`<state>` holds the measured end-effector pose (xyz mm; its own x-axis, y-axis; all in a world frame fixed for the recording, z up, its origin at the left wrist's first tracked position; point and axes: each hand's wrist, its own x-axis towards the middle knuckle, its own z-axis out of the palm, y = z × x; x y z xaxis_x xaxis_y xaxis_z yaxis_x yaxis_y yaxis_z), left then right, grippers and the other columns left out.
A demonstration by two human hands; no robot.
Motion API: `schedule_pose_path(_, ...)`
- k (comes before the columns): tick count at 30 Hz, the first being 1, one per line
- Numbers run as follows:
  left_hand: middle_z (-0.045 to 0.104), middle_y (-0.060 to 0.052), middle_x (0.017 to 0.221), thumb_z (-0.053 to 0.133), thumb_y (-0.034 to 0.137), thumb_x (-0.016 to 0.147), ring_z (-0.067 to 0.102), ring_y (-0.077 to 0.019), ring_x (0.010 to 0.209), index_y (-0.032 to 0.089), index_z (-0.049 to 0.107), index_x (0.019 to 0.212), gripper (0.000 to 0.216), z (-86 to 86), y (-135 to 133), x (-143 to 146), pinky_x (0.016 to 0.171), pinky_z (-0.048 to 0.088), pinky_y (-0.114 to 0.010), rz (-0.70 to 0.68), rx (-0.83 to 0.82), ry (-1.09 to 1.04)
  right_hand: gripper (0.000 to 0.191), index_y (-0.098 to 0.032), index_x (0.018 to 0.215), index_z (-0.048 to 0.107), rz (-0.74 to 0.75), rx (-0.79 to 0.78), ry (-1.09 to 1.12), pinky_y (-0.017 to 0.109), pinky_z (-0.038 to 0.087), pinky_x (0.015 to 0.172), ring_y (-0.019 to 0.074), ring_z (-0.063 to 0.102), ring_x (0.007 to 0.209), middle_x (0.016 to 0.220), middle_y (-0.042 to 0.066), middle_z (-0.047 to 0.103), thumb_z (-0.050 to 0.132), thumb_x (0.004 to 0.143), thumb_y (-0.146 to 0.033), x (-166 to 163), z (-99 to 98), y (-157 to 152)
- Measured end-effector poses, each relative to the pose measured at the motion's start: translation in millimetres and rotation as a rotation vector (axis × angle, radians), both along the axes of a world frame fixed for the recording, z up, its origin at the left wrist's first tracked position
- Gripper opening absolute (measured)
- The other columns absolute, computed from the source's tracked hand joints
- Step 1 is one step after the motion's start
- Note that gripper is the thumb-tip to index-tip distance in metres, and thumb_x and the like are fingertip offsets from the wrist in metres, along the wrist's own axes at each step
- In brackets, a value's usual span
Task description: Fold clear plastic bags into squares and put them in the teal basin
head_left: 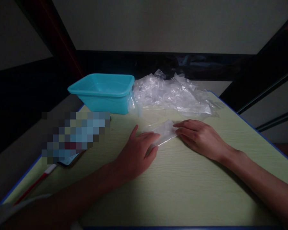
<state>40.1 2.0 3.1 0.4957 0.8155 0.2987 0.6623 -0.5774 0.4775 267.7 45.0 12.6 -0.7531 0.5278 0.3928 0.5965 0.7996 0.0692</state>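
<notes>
We see a small, clear plastic bag (166, 131) lying on the table between the two hands. It is long and thin, and it slants up a little to the right. Its left end goes under the fingers of the left hand (140, 150), so we can't see all of it.

The left hand is wide, palm down, with a gap between the thumb and the fingers, and one finger sticks up apart from the others. The right hand (199, 137) has its fingers close together, and their tips touch the bag's right end. We can't tell if they pinch it, because the thumb is hidden.

Just behind the bag, we see a big, shiny heap of clear plastic bags (172, 92), all crumpled up. Next to the heap, on its left, sits a bright blue tub (105, 103) with a wide rim. Nearer to us on the left lies a flat phone (73, 158), mostly covered by blurry squares. By its near corner is a thin red cord (32, 188) with a white end. Everything sits on a pale wooden table (194, 195) with blue edges.
</notes>
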Motion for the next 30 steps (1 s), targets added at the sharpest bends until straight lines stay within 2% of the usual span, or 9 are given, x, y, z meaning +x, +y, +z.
schedule_pose_path(6, 0.068, -0.009, 0.109, 0.058, 0.012, 0.076, 0.062, -0.0221, 0.104, 0.016, 0.055, 0.105, 0.030, -3.5, 2, 0, 0.109, 0.018, -0.054, 0.049, 0.064, 0.016, 0.015, -0.016, 0.089, 0.061, 0.038, -0.191, 0.277, 0.038, 0.053, 0.080, 0.0226, 0.063, 0.096, 0.100, 0.011, 0.068, 0.046, 0.088, -0.014, -4, 6.0, -7)
schedule_pose_path(9, 0.070, -0.006, 0.102, 0.060, 0.007, 0.072, 0.064, -0.0210, 0.097, 0.017, 0.057, 0.099, 0.029, -5.9, 4, 0, 0.107, 0.024, -0.053, 0.088, 0.085, -0.010, 0.011, -0.018, 0.088, 0.060, 0.018, -0.247, 0.431, 0.032, 0.053, 0.073, 0.0193, 0.066, 0.086, 0.093, 0.007, 0.070, 0.050, 0.087, -0.016, -6, 8.5, -11)
schedule_pose_path(12, 0.071, -0.003, 0.091, 0.059, 0.007, 0.072, 0.065, -0.0189, 0.085, 0.017, 0.059, 0.088, 0.019, -5.5, 5, -1, 0.101, 0.034, -0.047, 0.134, 0.073, -0.114, 0.006, -0.020, 0.084, 0.062, -0.062, -0.307, 0.559, 0.027, 0.052, 0.063, 0.0167, 0.066, 0.073, 0.082, 0.003, 0.070, 0.055, 0.085, -0.019, -6, 8.3, -13)
schedule_pose_path(15, 0.069, -0.001, 0.077, 0.054, 0.014, 0.076, 0.063, -0.0159, 0.070, 0.016, 0.060, 0.076, 0.006, 0.7, 6, -1, 0.076, 0.048, -0.031, 0.183, -0.033, -0.310, 0.004, -0.021, 0.078, 0.061, -0.092, -0.371, 0.748, 0.024, 0.049, 0.057, 0.0141, 0.062, 0.064, 0.072, 0.000, 0.067, 0.060, 0.081, -0.020, -7, 9.3, -14)
schedule_pose_path(17, 0.066, 0.000, 0.068, 0.054, 0.020, 0.076, 0.060, -0.0148, 0.064, 0.016, 0.059, 0.070, 0.009, 7.2, 7, 0, 0.060, 0.046, -0.024, 0.193, -0.177, -0.438, 0.005, -0.021, 0.074, 0.061, -0.105, -0.436, 0.885, 0.022, 0.046, 0.050, 0.0113, 0.058, 0.056, 0.065, -0.002, 0.063, 0.063, 0.078, -0.018, -9, 12.3, -15)
schedule_pose_path(21, 0.065, 0.000, 0.065, 0.059, 0.030, 0.072, 0.061, -0.0135, 0.061, 0.015, 0.058, 0.068, 0.015, 16.6, 10, 0, 0.055, 0.044, -0.021, 0.146, -0.574, -0.667, 0.006, -0.020, 0.070, 0.060, -0.168, -0.582, 1.066, 0.020, 0.038, 0.041, 0.0092, 0.050, 0.048, 0.058, -0.002, 0.058, 0.066, 0.071, -0.019, -14, 18.4, -15)
schedule_pose_path(23, 0.063, 0.001, 0.064, 0.060, 0.031, 0.069, 0.061, -0.0130, 0.060, 0.015, 0.056, 0.067, 0.016, 16.6, 11, 1, 0.057, 0.047, -0.022, 0.175, -0.700, -0.727, 0.008, -0.019, 0.069, 0.060, -0.212, -0.681, 1.084, 0.020, 0.036, 0.040, 0.0089, 0.047, 0.047, 0.057, -0.002, 0.057, 0.067, 0.070, -0.022, -15, 17.3, -12)
schedule_pose_path(26, 0.060, 0.001, 0.064, 0.060, 0.027, 0.067, 0.061, -0.0137, 0.061, 0.015, 0.054, 0.067, 0.014, 11.9, 14, 1, 0.058, 0.050, -0.025, 0.251, -0.745, -0.739, 0.014, -0.018, 0.066, 0.059, -0.279, -0.821, 1.052, 0.020, 0.030, 0.039, 0.0078, 0.043, 0.044, 0.054, -0.002, 0.054, 0.068, 0.068, -0.029, -15, 9.9, -7)
schedule_pose_path(30, 0.058, 0.005, 0.057, 0.059, 0.018, 0.065, 0.058, -0.0123, 0.054, 0.016, 0.054, 0.078, 0.014, 6.6, 18, -1, 0.053, 0.047, -0.023, 0.301, -0.669, -0.701, 0.022, -0.018, 0.063, 0.056, -0.348, -0.925, 0.972, 0.021, 0.027, 0.040, 0.0075, 0.040, 0.044, 0.053, -0.002, 0.052, 0.070, 0.064, -0.035, -16, -0.1, 0)
